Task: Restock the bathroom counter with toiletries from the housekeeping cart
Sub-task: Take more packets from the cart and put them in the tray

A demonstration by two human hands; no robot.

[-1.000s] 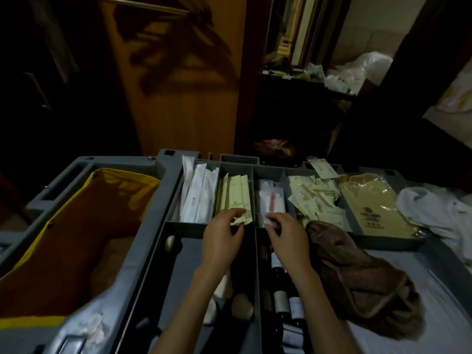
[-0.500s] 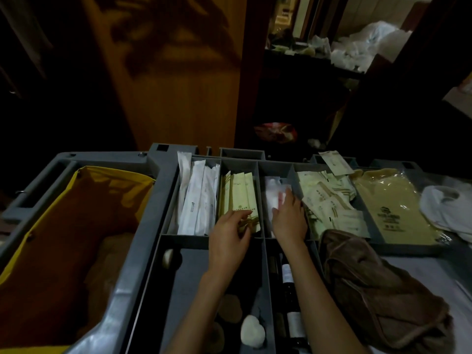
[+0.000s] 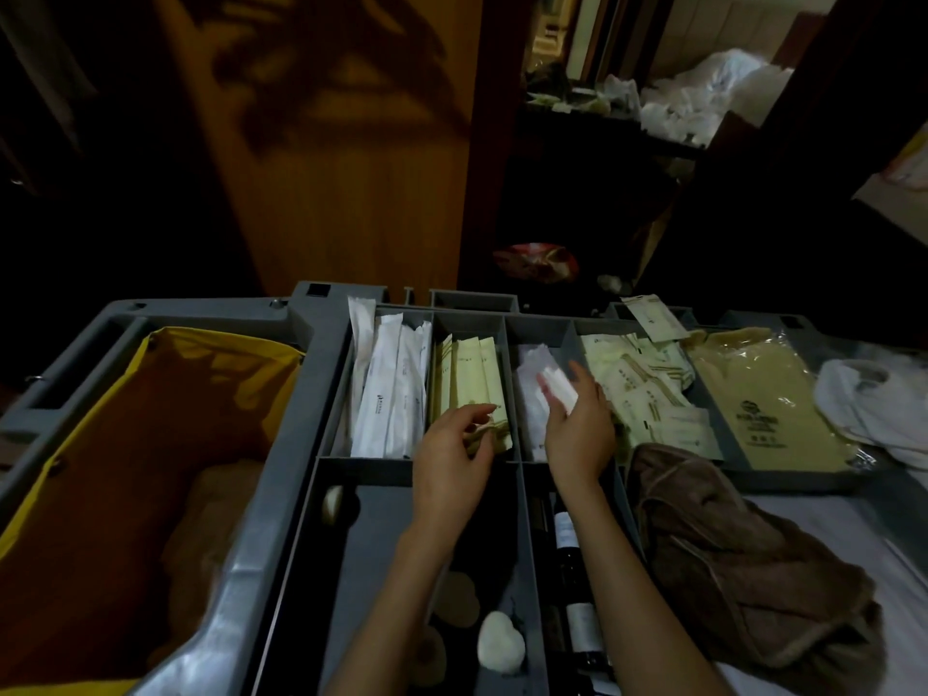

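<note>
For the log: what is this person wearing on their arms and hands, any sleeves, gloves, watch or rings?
Nothing worn shows. Both forearms are bare to the frame's lower edge, no sleeve or cuff in view. The left hand and right hand are ungloved, with no watch, bracelet or ring visible, though dim light could hide a thin band.

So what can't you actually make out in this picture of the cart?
All in the head view:
Print on the green packets: too small and dim.
White packet at the right hand: motion-blurred; grip unclear.
Bottles: mostly behind the right forearm, cut off by the bottom edge.
Inside of the yellow bag: too dark.
</note>
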